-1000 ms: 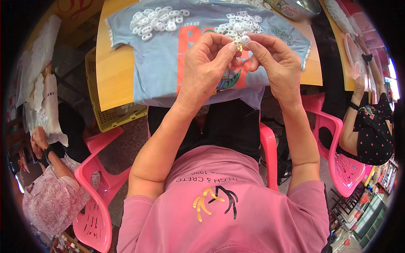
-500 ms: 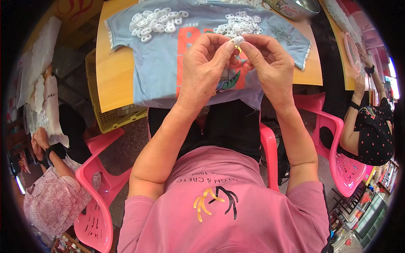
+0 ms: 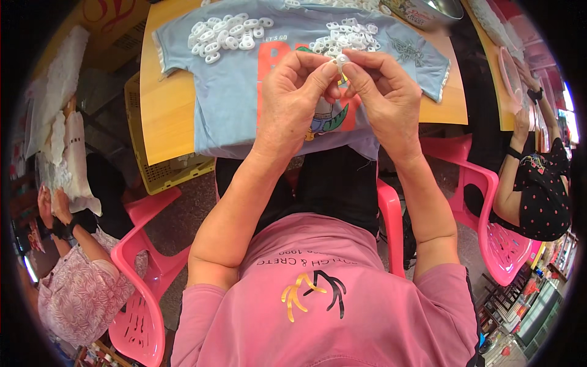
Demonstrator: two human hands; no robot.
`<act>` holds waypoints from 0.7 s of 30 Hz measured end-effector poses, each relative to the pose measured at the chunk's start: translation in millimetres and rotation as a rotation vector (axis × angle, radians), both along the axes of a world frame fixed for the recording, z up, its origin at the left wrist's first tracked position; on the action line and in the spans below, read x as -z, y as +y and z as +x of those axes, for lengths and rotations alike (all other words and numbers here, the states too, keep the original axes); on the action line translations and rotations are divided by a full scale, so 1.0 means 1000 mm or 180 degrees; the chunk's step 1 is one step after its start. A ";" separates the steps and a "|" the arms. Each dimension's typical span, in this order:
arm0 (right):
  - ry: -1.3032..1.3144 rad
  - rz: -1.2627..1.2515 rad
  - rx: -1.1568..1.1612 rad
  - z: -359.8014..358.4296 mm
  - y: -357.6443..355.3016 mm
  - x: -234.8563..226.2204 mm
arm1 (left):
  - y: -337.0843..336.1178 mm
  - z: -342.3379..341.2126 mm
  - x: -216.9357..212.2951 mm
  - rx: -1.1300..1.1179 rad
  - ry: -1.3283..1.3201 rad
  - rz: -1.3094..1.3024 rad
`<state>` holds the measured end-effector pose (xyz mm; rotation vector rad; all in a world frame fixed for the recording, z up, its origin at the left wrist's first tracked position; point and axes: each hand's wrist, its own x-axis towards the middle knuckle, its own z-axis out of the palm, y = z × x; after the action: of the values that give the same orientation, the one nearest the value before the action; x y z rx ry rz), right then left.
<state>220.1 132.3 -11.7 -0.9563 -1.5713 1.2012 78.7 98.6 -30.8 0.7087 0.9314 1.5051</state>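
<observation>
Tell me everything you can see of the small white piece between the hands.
The small white piece looks like smooth, hard plastic with a rounded upper end. A narrower part seems to run down below it, but its full shape is partly hidden. It is pinched between the left hand and right hand, held above the blue shirt.

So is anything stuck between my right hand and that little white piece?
Nothing visible: your right hand has the small white piece at its fingertips, with your left hand meeting it from the other side, above the blue shirt.
</observation>
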 end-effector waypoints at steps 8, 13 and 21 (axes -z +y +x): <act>0.0197 -0.0590 -0.0031 -0.002 0.001 -0.005 | 0.000 -0.001 -0.003 0.0026 -0.0022 0.0095; 0.0879 -0.0969 -0.0370 0.012 0.007 -0.012 | -0.002 -0.002 -0.012 0.0205 0.0011 0.0234; 0.1745 -0.1622 -0.1056 0.001 -0.024 -0.047 | -0.027 0.001 -0.033 0.0543 0.0337 0.1232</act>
<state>221.2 108.6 35.6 -0.5930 -1.0186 1.9646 79.4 71.7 2.4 1.1276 0.6418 1.5207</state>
